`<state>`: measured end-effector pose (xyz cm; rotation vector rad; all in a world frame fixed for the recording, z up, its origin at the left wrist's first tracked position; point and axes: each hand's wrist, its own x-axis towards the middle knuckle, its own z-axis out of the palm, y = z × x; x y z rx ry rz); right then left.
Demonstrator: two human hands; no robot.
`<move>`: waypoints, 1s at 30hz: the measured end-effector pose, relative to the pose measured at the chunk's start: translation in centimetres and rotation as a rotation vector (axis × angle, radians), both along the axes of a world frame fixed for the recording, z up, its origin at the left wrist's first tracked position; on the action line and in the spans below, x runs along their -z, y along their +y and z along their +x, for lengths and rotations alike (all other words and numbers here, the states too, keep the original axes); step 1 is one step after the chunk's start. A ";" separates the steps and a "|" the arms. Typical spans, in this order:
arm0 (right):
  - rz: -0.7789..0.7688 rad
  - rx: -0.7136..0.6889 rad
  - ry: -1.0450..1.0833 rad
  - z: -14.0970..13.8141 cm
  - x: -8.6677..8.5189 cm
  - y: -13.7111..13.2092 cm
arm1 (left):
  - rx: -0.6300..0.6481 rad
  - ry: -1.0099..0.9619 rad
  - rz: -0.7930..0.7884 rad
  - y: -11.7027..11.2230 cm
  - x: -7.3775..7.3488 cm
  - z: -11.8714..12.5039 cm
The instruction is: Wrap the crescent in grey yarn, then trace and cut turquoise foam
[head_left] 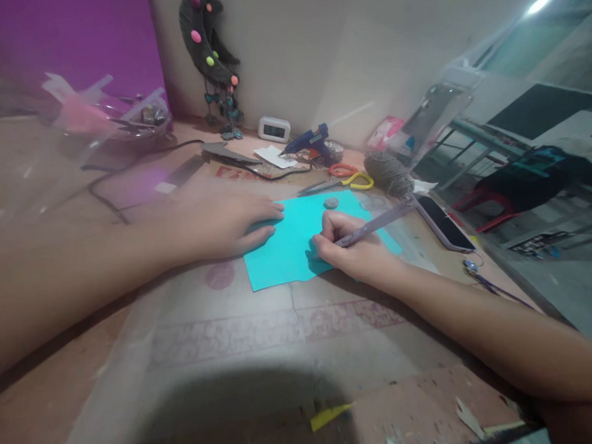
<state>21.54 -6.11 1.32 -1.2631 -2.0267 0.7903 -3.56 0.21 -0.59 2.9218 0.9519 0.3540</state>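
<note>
A turquoise sheet of paper point(290, 245) lies flat on the table in the middle of the view. My left hand point(222, 222) rests flat on the sheet's left edge, fingers stretched out. My right hand point(351, 249) is closed on a pale purple pen point(374, 225), its tip down on the paper near the sheet's middle. A small round grey object point(331, 203) sits at the sheet's far edge.
Beyond the sheet lie yellow and orange scissors point(348, 178), a blue glue gun point(309, 143), a ball of twine point(389, 172) and a white clock point(273, 129). A phone point(443, 222) lies at the right. Black cables point(127, 174) run at the left. Paper scraps point(328, 415) lie near the front edge.
</note>
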 end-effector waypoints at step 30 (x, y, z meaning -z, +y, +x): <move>0.015 -0.036 -0.031 0.0 0.0 0.2 | -0.017 0.001 -0.018 -0.2 -0.2 0.2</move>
